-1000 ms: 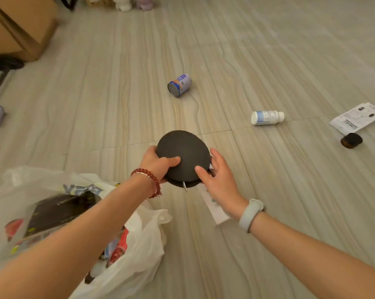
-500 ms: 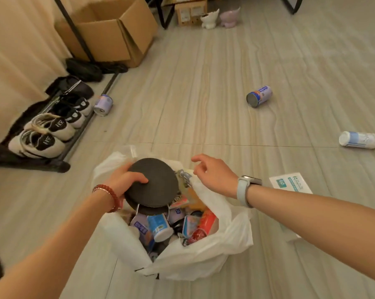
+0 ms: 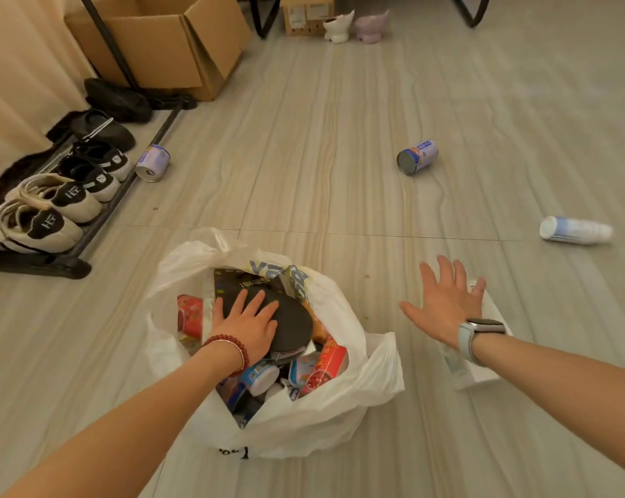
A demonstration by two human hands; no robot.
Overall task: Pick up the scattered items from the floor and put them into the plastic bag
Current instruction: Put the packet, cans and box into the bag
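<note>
Your left hand [image 3: 248, 327] lies flat, fingers spread, on the black disc [image 3: 286, 323] atop the heaped bag [image 3: 340, 400]; it presses, not grips. Your right hand [image 3: 444, 305] hovers open, fingers wide, over the white packet [image 3: 480, 372] on the floor. The bag looks nearly full, so the disc could slide off when you let go, or the slack rim could sag and spill cans. Two cans [image 3: 417, 157] [image 3: 153, 162] and a bottle [image 3: 575, 230] wait on the floor, well apart.
</note>
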